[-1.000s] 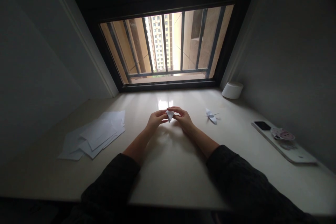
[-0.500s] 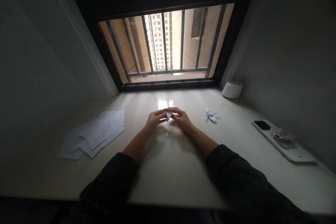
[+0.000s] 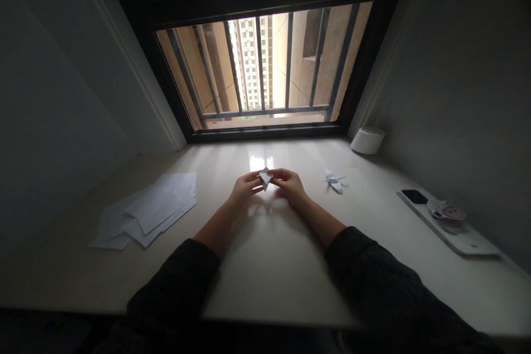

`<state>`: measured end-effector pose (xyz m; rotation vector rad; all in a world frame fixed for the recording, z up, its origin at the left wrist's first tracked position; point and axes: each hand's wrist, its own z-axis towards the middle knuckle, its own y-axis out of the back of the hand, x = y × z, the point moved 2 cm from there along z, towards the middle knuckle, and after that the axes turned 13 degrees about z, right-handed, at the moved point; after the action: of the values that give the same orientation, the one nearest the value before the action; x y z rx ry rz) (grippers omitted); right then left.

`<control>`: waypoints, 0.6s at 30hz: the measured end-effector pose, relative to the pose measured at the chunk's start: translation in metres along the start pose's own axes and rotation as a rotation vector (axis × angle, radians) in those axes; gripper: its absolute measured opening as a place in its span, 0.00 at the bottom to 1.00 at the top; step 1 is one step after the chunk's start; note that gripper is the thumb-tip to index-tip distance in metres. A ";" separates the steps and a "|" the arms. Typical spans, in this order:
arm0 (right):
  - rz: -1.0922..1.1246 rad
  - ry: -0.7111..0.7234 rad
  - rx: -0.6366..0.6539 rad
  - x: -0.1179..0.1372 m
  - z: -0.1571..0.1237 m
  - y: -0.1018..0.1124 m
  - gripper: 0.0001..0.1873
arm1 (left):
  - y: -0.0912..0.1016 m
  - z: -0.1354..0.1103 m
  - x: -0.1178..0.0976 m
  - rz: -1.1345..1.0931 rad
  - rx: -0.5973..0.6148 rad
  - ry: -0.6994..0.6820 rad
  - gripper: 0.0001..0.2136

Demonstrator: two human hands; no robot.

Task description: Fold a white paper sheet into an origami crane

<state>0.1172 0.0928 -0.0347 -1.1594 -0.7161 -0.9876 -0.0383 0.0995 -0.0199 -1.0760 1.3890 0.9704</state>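
Observation:
My left hand (image 3: 244, 188) and my right hand (image 3: 291, 184) meet over the middle of a pale desk (image 3: 269, 265). Both pinch a small folded piece of white paper (image 3: 265, 177) between their fingertips, just above the desk top. A finished white paper crane (image 3: 333, 181) lies on the desk to the right of my right hand. Dark sleeves cover both forearms.
A loose pile of white paper sheets (image 3: 147, 211) lies at the left. A white round container (image 3: 367, 140) stands at the back right corner. A phone (image 3: 447, 221) with a round sticker lies at the right. A barred window (image 3: 262, 66) rises behind the desk.
The folded paper has turned slightly between my fingertips and my hands have shifted a little away from me. The view has tilted down a touch.

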 end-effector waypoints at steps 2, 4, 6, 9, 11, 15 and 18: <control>0.032 -0.003 -0.030 -0.001 0.001 0.001 0.17 | 0.000 0.000 0.001 -0.005 -0.005 -0.001 0.21; 0.037 -0.009 -0.044 -0.002 0.001 0.002 0.17 | -0.001 0.000 0.001 -0.006 -0.008 -0.002 0.21; 0.023 -0.023 -0.032 -0.001 0.001 0.002 0.17 | -0.001 0.000 0.001 -0.005 -0.008 -0.008 0.22; 0.018 -0.056 0.018 0.001 0.000 0.002 0.18 | -0.001 -0.001 -0.001 0.005 -0.003 -0.022 0.23; 0.025 -0.062 0.033 0.002 -0.001 0.002 0.18 | -0.001 -0.003 -0.003 0.031 0.004 -0.045 0.25; -0.001 -0.040 -0.004 0.002 0.000 0.002 0.19 | 0.000 -0.004 -0.009 0.148 -0.007 -0.133 0.26; -0.020 -0.032 -0.039 0.001 0.001 0.004 0.19 | 0.000 -0.005 -0.011 0.258 -0.067 -0.220 0.22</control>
<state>0.1211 0.0939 -0.0350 -1.2069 -0.7382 -1.0058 -0.0391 0.0956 -0.0081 -0.8220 1.3401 1.2903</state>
